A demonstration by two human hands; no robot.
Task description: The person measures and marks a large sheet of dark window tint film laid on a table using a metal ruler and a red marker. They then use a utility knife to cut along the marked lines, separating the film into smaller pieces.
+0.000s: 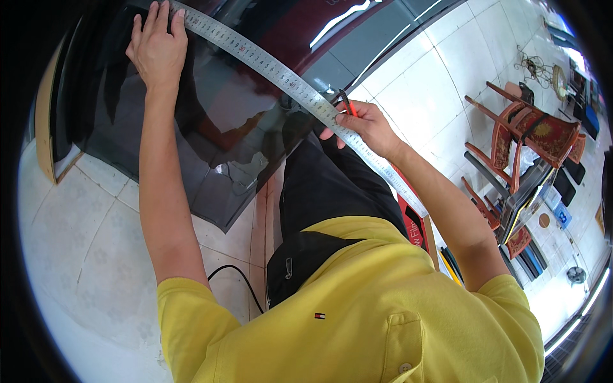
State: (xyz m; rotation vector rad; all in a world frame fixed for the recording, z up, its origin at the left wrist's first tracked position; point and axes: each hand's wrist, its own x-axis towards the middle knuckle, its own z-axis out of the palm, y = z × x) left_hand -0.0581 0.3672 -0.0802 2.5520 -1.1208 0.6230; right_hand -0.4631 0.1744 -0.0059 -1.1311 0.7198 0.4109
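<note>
A long steel ruler (268,62) runs diagonally over a dark, glossy, see-through film sheet (211,108), from the top left to beside my right forearm. My left hand (159,51) lies flat on the sheet at the top left, fingers stretched, its fingertips at the ruler's far end. My right hand (369,127) is closed at the sheet's right edge. Between its fingers sits a slim red-and-black cutter knife (352,108), pointing up and away. The right thumb and fingers also touch the ruler; the knife's blade is too small to make out.
The sheet hangs past the table's near edge, its corner (225,230) above white floor tiles. At the right stand wooden chairs (533,137) with patterned red upholstery. A red box (414,220) is beside my legs. A black cable (239,271) curves at the lower left.
</note>
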